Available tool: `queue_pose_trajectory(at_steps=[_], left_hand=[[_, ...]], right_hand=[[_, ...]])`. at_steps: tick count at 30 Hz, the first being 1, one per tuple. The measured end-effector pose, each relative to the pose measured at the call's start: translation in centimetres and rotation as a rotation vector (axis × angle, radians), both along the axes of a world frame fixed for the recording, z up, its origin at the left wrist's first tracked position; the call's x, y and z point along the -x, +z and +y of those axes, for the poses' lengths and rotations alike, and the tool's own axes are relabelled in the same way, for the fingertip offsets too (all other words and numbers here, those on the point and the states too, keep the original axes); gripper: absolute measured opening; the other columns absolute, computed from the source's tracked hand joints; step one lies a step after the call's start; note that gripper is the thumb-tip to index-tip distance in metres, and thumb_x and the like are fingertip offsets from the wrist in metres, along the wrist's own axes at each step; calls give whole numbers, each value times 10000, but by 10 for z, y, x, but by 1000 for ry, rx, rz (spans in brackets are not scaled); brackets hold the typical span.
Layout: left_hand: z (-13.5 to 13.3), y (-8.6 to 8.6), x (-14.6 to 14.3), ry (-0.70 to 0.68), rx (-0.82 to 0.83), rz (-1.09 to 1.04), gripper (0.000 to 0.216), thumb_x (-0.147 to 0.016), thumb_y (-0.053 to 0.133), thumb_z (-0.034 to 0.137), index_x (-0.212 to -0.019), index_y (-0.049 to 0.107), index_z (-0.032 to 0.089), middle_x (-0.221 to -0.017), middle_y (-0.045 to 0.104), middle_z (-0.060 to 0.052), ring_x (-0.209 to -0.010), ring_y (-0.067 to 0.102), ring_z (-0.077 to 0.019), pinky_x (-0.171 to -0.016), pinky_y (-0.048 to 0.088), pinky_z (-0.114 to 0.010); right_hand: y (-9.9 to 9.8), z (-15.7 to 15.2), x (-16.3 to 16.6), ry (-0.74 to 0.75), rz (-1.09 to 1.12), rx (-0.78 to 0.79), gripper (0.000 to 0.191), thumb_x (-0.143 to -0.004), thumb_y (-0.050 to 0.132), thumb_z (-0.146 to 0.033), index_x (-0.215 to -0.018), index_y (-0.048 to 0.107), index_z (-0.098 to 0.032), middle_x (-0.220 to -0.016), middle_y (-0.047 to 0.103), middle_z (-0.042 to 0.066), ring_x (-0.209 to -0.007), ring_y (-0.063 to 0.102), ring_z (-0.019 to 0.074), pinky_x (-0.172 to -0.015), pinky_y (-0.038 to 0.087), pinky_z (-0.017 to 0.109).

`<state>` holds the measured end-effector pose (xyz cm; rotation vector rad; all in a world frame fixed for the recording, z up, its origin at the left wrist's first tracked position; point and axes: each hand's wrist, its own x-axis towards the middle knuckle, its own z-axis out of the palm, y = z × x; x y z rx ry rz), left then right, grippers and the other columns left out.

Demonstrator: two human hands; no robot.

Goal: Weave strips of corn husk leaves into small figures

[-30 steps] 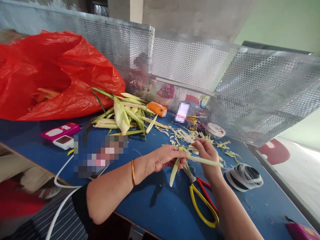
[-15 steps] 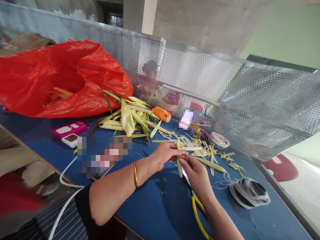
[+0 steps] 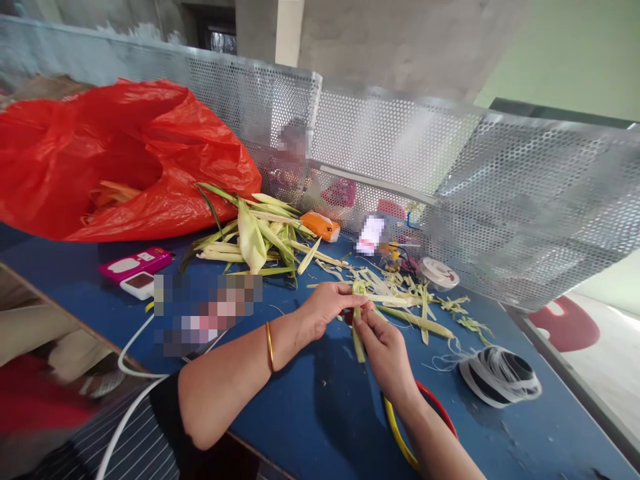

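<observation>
Over the blue table point(image 3: 310, 413) my left hand point(image 3: 325, 308) and my right hand point(image 3: 385, 347) meet, both pinched on a pale green leaf strip point(image 3: 357, 333) that hangs down between them. A gold bangle sits on my left wrist. Under my right forearm lie scissors with yellow and red handles point(image 3: 400, 427), mostly hidden. Just beyond my fingers lie cut leaf strips and scraps point(image 3: 410, 303).
A pile of long green leaves point(image 3: 255, 230) lies next to a red plastic bag point(image 3: 110, 160) at the left. A spool of white thread point(image 3: 500, 377) sits at the right. Perforated metal screens point(image 3: 400, 147) wall the back. A pink device point(image 3: 135, 263), orange cutter point(image 3: 320, 225) and white cable point(image 3: 130, 360) are nearby.
My right hand let go of a long strip, now lying on the table, and came back to pinch the short strip in my left hand. The view shifted slightly.
</observation>
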<state>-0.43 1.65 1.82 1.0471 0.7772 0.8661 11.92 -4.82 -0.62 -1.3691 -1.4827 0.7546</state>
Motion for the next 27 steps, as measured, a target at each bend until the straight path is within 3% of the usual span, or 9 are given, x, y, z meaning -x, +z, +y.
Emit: queue_pose_trajectory(at_steps=[8,13,16,19,23,27], left_hand=[[4,-3,1,26,-58,-23,364,-573,832,430,-726,745,111,-711,709,-60,-658,594,-146,-702,439,-278],[4,3,5,2,-109,-10,334,-635,799,433,-747,755,122,-713,705,-52,-660,593,-147,-706,445,-278],[3,10,9,-96,-163,-36,244,-673,774,336,-805,771,130,-776,724,-59,-721,615,-156,-736,455,-271],[2,13,10,-108,-175,-66,181,-695,741,264,-810,778,129,-794,733,-65,-729,619,-149,-755,459,-267],[1,11,8,-61,-120,-99,194,-667,770,283,-769,770,118,-750,722,-70,-693,616,-154,-744,469,-284],[2,8,5,17,-38,-110,227,-629,813,310,-737,754,120,-764,727,-79,-711,622,-163,-744,477,-295]], right_hand=[[6,-3,1,78,42,-5,409,-855,550,-491,-613,358,-223,-655,346,-30,-626,314,133,-552,295,252],[7,-2,-1,99,116,5,381,-837,578,-510,-617,472,-217,-654,460,-5,-635,404,150,-574,361,254],[3,-1,-4,86,179,26,365,-857,553,-536,-675,577,-221,-618,516,7,-594,449,163,-536,371,260],[1,-1,-6,98,203,46,349,-871,537,-532,-728,624,-226,-627,552,15,-588,473,172,-539,386,268],[8,-2,-5,100,141,7,317,-869,555,-483,-684,602,-230,-668,569,19,-664,504,182,-623,429,275],[17,-3,-1,180,60,-47,306,-863,565,-403,-622,544,-216,-872,622,53,-858,545,210,-802,446,303]])
